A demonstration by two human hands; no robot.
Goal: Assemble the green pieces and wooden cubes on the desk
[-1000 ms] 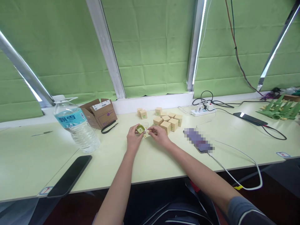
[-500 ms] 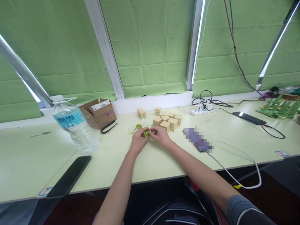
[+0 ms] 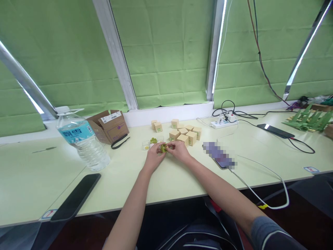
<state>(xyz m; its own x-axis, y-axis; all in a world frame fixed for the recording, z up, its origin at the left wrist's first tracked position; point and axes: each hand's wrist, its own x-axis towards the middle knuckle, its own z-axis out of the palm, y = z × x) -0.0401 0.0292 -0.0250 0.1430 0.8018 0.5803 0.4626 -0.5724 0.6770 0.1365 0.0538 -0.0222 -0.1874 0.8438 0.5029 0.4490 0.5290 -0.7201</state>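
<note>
Between my two hands is a small green object [image 3: 163, 148], shiny and partly covered by fingers; its exact kind cannot be made out. My left hand [image 3: 154, 156] grips it from the left with curled fingers. From the right, my right hand [image 3: 178, 151] pinches its other side. Just beyond my left hand lie a green clover-shaped piece [image 3: 153, 140] and a small clear box [image 3: 145, 145] with a yellow spot in it. Several small tan cardboard boxes [image 3: 191, 138] with green labels stand in a cluster beyond my right hand.
At left stand a large water bottle [image 3: 82, 142] and an open brown carton [image 3: 110, 128], with a black strap [image 3: 120, 142] beside it. A dark phone [image 3: 76, 196] lies at the front edge. Right of my hands are a cabled phone [image 3: 219, 155] and a power strip [image 3: 223, 121].
The green object has turned slightly between my fingers and my hands have shifted very little. The surrounding things stay in place, apart from a slight shift of the view.
</note>
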